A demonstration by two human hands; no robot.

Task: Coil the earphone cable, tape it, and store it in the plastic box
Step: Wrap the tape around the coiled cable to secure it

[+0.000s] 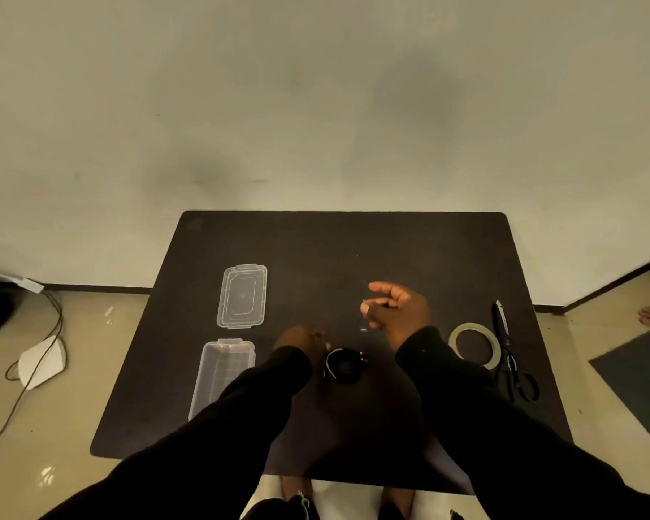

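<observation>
Left hand (303,341) motion-blurred beside the coiled earphone cable (345,365), its grip unreadable, left sleeve (241,407) covered the plastic box's (218,369) near corner, tape strip at right hand (394,307) indiscernible.

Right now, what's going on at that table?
A person is working on a coiled earphone cable lying on the dark table. The left hand rests beside the coil, touching or nearly touching it. The right hand is raised above the table and seems to pinch a small clear strip, probably tape. The open plastic box and its lid wait at left; the tape roll and scissors lie at right.
</observation>
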